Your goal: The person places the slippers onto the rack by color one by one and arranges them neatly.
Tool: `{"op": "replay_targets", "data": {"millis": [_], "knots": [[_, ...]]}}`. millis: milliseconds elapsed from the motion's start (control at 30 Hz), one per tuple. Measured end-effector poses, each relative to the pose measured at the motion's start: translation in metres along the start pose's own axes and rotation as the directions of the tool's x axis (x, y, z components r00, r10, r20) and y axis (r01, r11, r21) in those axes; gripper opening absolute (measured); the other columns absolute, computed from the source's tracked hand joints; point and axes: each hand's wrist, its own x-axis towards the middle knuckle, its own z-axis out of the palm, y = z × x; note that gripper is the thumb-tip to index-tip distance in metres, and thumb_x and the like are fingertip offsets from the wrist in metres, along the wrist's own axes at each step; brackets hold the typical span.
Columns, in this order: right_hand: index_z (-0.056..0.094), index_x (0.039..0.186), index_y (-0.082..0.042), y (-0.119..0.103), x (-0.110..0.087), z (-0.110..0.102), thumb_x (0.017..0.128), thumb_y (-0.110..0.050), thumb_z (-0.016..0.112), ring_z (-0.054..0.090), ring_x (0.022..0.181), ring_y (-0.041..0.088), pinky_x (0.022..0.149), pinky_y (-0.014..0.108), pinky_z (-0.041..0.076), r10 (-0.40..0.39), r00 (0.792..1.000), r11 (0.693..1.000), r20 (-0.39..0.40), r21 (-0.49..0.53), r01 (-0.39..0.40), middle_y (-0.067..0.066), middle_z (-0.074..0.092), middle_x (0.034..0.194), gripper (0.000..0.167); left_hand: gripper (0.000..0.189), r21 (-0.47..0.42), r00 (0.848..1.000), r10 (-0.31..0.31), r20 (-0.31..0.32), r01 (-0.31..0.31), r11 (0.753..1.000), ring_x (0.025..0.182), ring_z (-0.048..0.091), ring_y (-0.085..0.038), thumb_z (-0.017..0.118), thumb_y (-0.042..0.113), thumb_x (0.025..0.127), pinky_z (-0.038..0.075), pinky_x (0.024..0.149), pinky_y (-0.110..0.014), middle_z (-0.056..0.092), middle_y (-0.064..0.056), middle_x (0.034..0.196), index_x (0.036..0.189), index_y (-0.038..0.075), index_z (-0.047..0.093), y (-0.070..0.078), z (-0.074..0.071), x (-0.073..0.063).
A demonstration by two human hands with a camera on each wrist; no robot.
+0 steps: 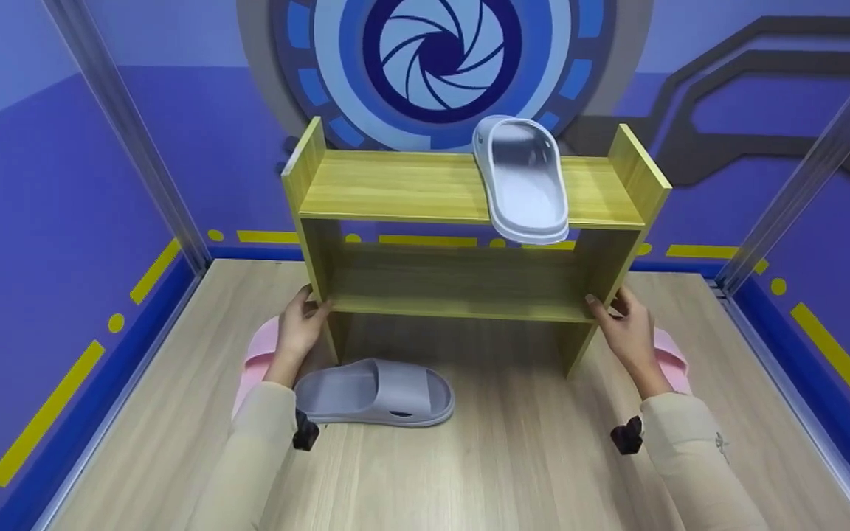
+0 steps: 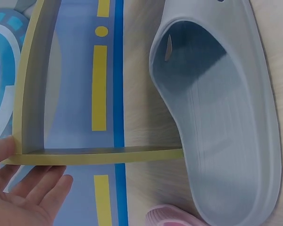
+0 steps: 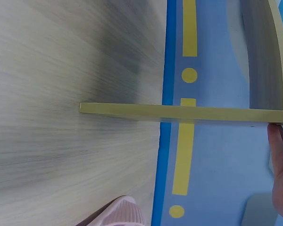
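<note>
A yellow wood-grain two-tier shoe rack [image 1: 462, 280] stands in front of me. My left hand [image 1: 301, 324] grips its left side panel at the height of the lower shelf, thumb at the front edge, fingers on the outer side, as the left hand [image 2: 30, 188] in the left wrist view shows. At the same height my right hand [image 1: 626, 328] holds the right side panel [image 3: 179, 113]. One light grey slipper [image 1: 528, 177] lies on the top shelf, right of centre, its end jutting past the front edge. Another grey slipper [image 1: 373, 391] lies sideways on the wooden surface near the rack's left leg.
Beside my left forearm is a pink slipper [image 1: 255, 365], partly hidden. A second pink slipper [image 1: 670, 361] sits behind my right wrist. Blue-purple walls [image 1: 196, 147] with yellow markings enclose the wooden tabletop [image 1: 513, 457], and metal posts [image 1: 130, 133] stand at the corners.
</note>
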Motion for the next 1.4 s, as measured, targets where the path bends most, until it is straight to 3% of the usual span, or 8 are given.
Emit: {"op": "replay_targets", "data": {"millis": [367,567,700,833,933,1067,1267,1400], "knots": [[0.055,0.113,0.002,0.014,0.004,0.0,0.082,-0.01,0.062,0.057,0.094,0.028,0.067,0.014,0.046,0.012,1.0,1.0,-0.015,0.018,-0.012,0.016,0.059,0.103,0.034,0.061,0.203,0.993,-0.113,0.047,0.101,0.974,0.093,0.056,-0.031,0.056,0.047,0.081,0.043,0.079,-0.042,0.06,-0.021,0.1,0.118,-0.001,0.05,-0.022,0.002,-0.017],[0.052,0.116,0.004,-0.001,0.0,0.0,0.083,-0.006,0.06,0.055,0.096,0.033,0.068,0.011,0.043,-0.016,1.0,1.0,0.001,0.0,0.016,0.021,0.057,0.107,0.035,0.074,0.552,0.958,-0.202,0.205,0.058,0.832,0.071,0.056,-0.025,0.051,0.069,0.07,0.045,0.065,-0.039,0.06,-0.012,0.079,0.089,-0.002,0.063,-0.04,-0.002,-0.035],[0.051,0.118,0.003,0.006,0.002,-0.001,0.083,-0.009,0.06,0.054,0.097,0.032,0.068,0.011,0.044,0.003,1.0,1.0,0.019,0.0,-0.003,0.02,0.056,0.109,0.038,0.067,0.646,0.932,-0.212,0.293,-0.029,0.763,0.055,0.048,-0.019,0.055,0.069,0.066,0.039,0.05,-0.034,0.05,-0.005,0.061,0.071,0.002,0.059,-0.046,0.0,-0.044],[0.051,0.12,-0.001,0.024,0.005,-0.002,0.083,-0.015,0.061,0.054,0.099,0.029,0.069,0.013,0.045,0.023,0.999,1.0,0.023,-0.011,-0.022,0.016,0.056,0.11,0.04,0.068,0.611,0.91,-0.119,0.398,-0.166,0.774,0.069,0.055,-0.024,0.059,0.064,0.067,0.044,0.062,-0.038,0.058,-0.008,0.075,0.089,0.001,0.062,-0.052,0.006,-0.049],[0.052,0.119,-0.003,0.03,0.005,-0.002,0.083,-0.02,0.062,0.055,0.099,0.027,0.069,0.014,0.045,0.024,1.0,0.999,0.016,-0.024,-0.023,0.013,0.057,0.11,0.042,0.082,0.532,0.869,-0.065,0.49,-0.24,0.812,0.101,0.051,-0.032,0.062,0.062,0.066,0.038,0.085,-0.046,0.056,-0.016,0.11,0.121,0.002,0.051,-0.058,0.01,-0.053],[0.052,0.117,-0.001,0.018,0.003,-0.002,0.083,-0.016,0.062,0.054,0.098,0.029,0.068,0.013,0.045,0.014,1.0,1.0,0.011,-0.012,-0.014,0.015,0.057,0.109,0.039,0.096,0.444,0.828,-0.015,0.561,-0.286,0.849,0.117,0.036,-0.035,0.067,0.061,0.061,0.029,0.093,-0.05,0.041,-0.019,0.129,0.134,0.007,0.035,-0.069,0.016,-0.057],[0.05,0.12,0.001,-0.003,-0.001,-0.003,0.084,-0.009,0.06,0.053,0.099,0.032,0.071,0.018,0.046,0.016,1.0,0.999,0.025,-0.03,-0.016,0.018,0.055,0.111,0.039,0.104,0.373,0.826,0.027,0.563,-0.283,0.883,0.119,0.033,-0.036,0.075,0.054,0.055,0.029,0.093,-0.05,0.035,-0.021,0.132,0.136,0.007,0.029,-0.083,0.023,-0.059],[0.05,0.12,0.002,-0.003,-0.001,-0.003,0.084,-0.01,0.06,0.053,0.1,0.032,0.071,0.016,0.045,0.02,1.0,0.999,0.024,-0.03,-0.02,0.019,0.055,0.112,0.039,0.106,0.396,0.829,0.032,0.559,-0.301,0.868,0.119,0.032,-0.036,0.077,0.052,0.053,0.027,0.094,-0.051,0.036,-0.021,0.13,0.135,0.006,0.029,-0.085,0.025,-0.058]]}}
